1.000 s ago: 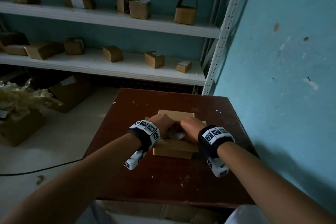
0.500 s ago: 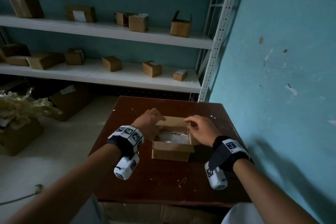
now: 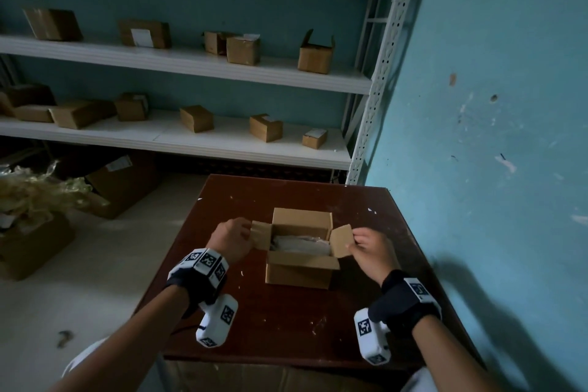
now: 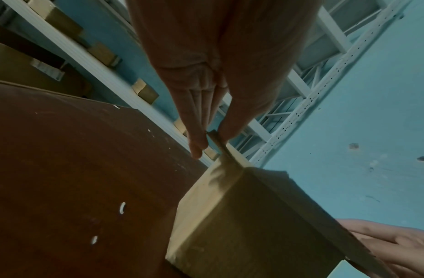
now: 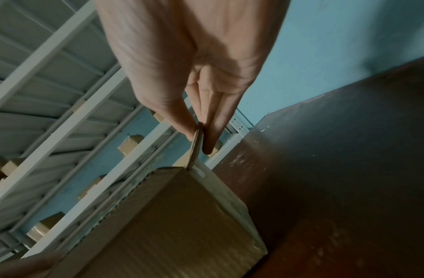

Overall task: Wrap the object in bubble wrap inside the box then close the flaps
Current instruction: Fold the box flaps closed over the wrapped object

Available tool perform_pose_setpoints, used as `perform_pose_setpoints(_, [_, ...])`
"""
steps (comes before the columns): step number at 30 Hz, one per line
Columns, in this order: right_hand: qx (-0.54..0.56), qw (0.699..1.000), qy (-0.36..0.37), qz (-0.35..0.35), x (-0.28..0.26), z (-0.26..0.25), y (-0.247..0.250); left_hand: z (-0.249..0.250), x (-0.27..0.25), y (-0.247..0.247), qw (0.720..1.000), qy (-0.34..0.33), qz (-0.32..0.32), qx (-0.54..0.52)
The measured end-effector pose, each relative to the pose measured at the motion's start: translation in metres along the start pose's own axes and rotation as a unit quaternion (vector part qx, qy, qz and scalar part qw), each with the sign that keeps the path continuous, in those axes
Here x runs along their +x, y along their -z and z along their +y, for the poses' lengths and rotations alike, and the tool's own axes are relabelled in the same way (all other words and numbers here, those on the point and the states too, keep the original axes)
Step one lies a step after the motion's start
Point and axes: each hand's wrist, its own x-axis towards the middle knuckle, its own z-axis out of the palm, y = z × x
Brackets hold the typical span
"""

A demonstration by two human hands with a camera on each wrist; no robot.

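A small cardboard box [image 3: 299,270] stands open on the dark brown table [image 3: 286,325]. Pale bubble wrap [image 3: 299,243] fills its inside and hides the object. My left hand [image 3: 230,240] pinches the left side flap [image 3: 262,234] between thumb and fingers [image 4: 196,143], holding it up. On the other side my right hand [image 3: 370,247] pinches the right side flap [image 3: 341,240], thumb and fingers [image 5: 212,139] on either face of the cardboard. The far flap [image 3: 302,218] stands upright and the near flap [image 3: 302,262] folds outward toward me.
A white metal shelf rack [image 3: 191,143] behind the table carries several small cardboard boxes. A blue wall [image 3: 493,137] runs close along the table's right edge. Larger boxes [image 3: 124,183] and crumpled plastic [image 3: 35,191] sit on the floor at left.
Both hands left the middle of the box, where they pressed on the wrap, and moved outward. Each now pinches a side flap and has raised it.
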Motion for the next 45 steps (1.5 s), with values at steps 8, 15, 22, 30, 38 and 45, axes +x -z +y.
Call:
perform_pose_setpoints(8, [0.005,0.999,0.041,0.025,0.021,-0.013,-0.008,0.009,0.015,-0.001,0.992,-0.075,0.085,-0.059])
perform_pose_setpoints(15, [0.016,0.996,0.080,0.041,0.036,-0.008,-0.017,0.020,0.031,-0.007,0.985,-0.118,0.107,-0.066])
perform_pose_setpoints(22, [-0.003,0.990,0.139,0.038,0.037,-0.008,-0.023,0.029,0.027,-0.018,0.978,-0.195,0.071,-0.001])
perform_pose_setpoints(30, [-0.024,0.979,0.200,0.010,0.038,-0.007,-0.035,0.020,0.030,-0.023,0.971,-0.232,0.037,0.038])
perform_pose_setpoints(38, [-0.063,0.969,0.239,-0.032,0.048,0.002,-0.031,0.006,0.043,-0.025,0.948,-0.301,0.034,0.094])
perform_pose_setpoints(45, [-0.105,0.961,0.252,-0.051,0.050,0.008,-0.032,-0.001,0.046,-0.022,0.945,-0.307,0.004,0.114])
